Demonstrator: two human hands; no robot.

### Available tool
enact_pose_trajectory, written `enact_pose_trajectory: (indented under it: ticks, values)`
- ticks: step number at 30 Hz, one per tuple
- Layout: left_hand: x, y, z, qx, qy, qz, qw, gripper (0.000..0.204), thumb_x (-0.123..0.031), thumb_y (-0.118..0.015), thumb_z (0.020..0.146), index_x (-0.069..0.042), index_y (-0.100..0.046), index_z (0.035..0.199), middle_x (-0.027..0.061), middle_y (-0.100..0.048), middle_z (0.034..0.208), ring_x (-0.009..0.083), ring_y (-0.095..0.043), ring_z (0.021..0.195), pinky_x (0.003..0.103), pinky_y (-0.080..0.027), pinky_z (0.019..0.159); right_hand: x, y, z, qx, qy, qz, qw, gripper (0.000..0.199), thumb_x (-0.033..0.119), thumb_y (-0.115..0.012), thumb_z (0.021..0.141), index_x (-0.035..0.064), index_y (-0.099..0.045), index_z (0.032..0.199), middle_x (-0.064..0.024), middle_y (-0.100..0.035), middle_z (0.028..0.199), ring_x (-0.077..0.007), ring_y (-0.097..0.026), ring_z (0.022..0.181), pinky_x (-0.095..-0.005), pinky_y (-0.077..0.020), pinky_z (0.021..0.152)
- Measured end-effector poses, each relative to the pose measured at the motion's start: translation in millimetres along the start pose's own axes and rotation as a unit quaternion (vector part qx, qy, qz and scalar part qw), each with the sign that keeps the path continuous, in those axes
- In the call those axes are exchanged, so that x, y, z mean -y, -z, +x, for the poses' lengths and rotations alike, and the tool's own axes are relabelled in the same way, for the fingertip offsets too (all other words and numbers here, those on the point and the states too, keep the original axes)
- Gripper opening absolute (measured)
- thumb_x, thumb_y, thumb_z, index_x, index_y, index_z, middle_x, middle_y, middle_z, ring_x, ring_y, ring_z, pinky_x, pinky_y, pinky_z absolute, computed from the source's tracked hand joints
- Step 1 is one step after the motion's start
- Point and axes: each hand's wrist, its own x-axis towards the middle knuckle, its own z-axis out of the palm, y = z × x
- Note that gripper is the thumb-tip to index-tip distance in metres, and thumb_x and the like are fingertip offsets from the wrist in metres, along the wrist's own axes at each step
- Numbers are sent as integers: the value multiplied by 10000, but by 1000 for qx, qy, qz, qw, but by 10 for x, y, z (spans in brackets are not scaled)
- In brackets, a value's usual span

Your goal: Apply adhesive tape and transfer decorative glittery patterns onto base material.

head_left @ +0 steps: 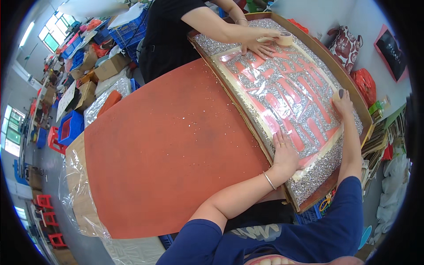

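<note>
Amid glitter (304, 192), sheet (282, 93) lengthwise upper-left to lower-right; left hand (286, 155) flat, empty; right hand (344, 106) curled round tape roll (337, 94).

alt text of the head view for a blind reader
A person's left hand rests on a pink-patterned sheet amid silvery glitter in a tray; the right hand, at the sheet's right edge, seems to hold a tape roll. A co-worker's hand touches the far end.

Blue baskets (72, 127) beside red stool (53, 140)

Pale lettering (395, 51) on black sign (389, 56)
</note>
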Motion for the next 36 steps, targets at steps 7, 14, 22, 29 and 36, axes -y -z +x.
enact_pose_trajectory:
  ticks: [7,14,22,29,36]
  values:
    - [-2,4,-24,29,-14,4,999,1075,-697,-606,687,170,-413,1293,388,-275,1407,550,-136,1351,599,-93,1106,1197,542,-1038,58,327,220,917,652,328,-703,719,34,-452,1245,-229,-595,1143,-403,-596,993,-445,-476,867]
    - [36,-35,-13,-14,11,37,999,1075,-715,-558,710,176,-406,1293,385,-295,1399,503,-236,1342,577,-116,1109,1239,621,-1236,168,327,239,899,775,350,-749,682,57,-452,1336,-209,-495,1323,-362,-523,1139,-444,-404,986]
    - [-81,-61,25,-12,-38,66,997,1097,-722,-512,739,213,-361,1291,398,-327,1368,500,-266,1329,550,-126,1120,375,-333,590,-34,70,25,997,809,571,-593,744,118,-387,1381,-124,-388,1442,-387,-513,1167,-458,-412,988]
    - [20,-81,5,-35,-32,95,994,1086,-723,-523,731,205,-389,1277,402,-365,1337,488,-342,1293,541,-180,1108,1055,217,-1106,19,391,204,897,667,390,-689,747,107,-465,1308,-138,-503,1328,-327,-559,1094,-488,-413,944]
    - [-48,-81,34,-102,-72,78,989,1059,-715,-524,739,224,-432,1220,416,-396,1296,467,-366,1285,512,-193,1113,-322,245,-765,-95,245,37,964,659,305,-713,709,89,-484,1288,-154,-528,1292,-320,-568,1084,-421,-436,936]
